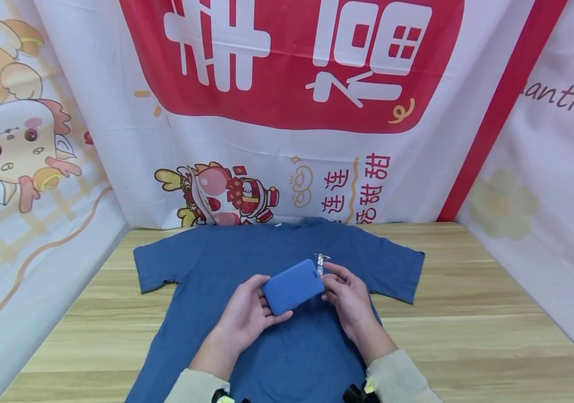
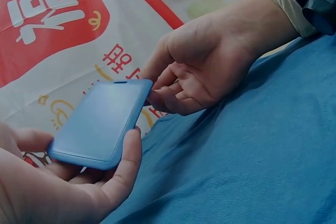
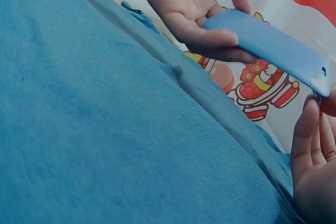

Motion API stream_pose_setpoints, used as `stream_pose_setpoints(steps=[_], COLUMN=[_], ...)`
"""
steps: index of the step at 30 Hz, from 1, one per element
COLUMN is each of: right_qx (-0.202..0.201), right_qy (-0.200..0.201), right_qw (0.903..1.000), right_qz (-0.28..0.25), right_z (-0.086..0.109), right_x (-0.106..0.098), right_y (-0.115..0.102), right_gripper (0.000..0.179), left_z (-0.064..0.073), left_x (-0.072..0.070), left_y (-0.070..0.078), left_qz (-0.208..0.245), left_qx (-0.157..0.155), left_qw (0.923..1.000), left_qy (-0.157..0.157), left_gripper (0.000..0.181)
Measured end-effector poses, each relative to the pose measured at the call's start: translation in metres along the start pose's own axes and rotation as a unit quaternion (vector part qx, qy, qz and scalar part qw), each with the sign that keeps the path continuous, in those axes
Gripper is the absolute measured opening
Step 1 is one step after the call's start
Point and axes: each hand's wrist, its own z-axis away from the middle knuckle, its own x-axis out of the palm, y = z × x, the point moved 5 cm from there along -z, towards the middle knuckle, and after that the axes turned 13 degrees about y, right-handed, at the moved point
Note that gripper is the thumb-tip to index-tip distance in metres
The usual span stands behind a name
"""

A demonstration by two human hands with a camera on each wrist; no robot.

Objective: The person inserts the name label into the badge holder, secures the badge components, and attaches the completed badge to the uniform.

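Observation:
My left hand grips a blue badge holder by its lower left end, thumb along one edge and fingers underneath. The holder is tilted above a blue T-shirt that lies spread out, collar toward the back. A small metal badge clip sticks up at the holder's slotted end. There my right hand pinches the clip between thumb and fingertips, which partly cover it. In the left wrist view the holder's flat face shows a raised rim and a narrow slot.
The shirt lies on a wood-grain table, its sleeves spread to both sides. A printed cloth hangs at the table's back edge. More printed cloth walls the left side, and a white cloth the right.

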Motion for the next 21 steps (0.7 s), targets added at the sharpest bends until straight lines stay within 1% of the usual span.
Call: stream_pose_setpoints(steps=[5,7,10,12,15,17,19,21], right_qx=[-0.014,-0.018,-0.016,-0.003,0.014,0.022,0.022,0.02], right_qy=[0.043,0.065,0.079,0.073,0.043,0.024,0.01,0.0], right_qw=[0.999,0.9976,0.996,0.9957,0.9969,0.9978,0.9985,0.9987], right_qz=[-0.002,-0.014,-0.039,-0.058,-0.065,-0.058,-0.05,-0.047], right_z=[-0.002,-0.003,-0.004,-0.003,-0.002,-0.001,0.001,0.002], right_x=[-0.005,-0.008,-0.011,-0.011,-0.007,-0.005,-0.003,-0.002], right_y=[-0.002,-0.003,-0.004,-0.004,-0.004,-0.004,-0.004,-0.004], right_gripper=[0.032,0.03,0.025,0.02,0.015,0.015,0.018,0.019], left_z=[0.002,0.001,0.0,-0.002,-0.003,-0.002,0.0,0.001], left_x=[0.005,0.007,0.006,0.006,0.008,0.009,0.01,0.011], left_y=[0.003,0.004,0.005,0.004,0.002,0.0,-0.001,-0.003], left_qz=[-0.001,-0.007,-0.026,-0.046,-0.09,-0.123,-0.159,-0.188], left_qx=[0.017,0.027,0.045,0.056,0.071,0.086,0.103,0.118], left_qw=[0.9995,0.9992,0.9985,0.9973,0.9933,0.9886,0.9819,0.975], left_qy=[-0.026,-0.028,-0.02,-0.012,-0.011,-0.012,-0.002,0.012], left_gripper=[0.074,0.074,0.074,0.073,0.068,0.061,0.055,0.053])
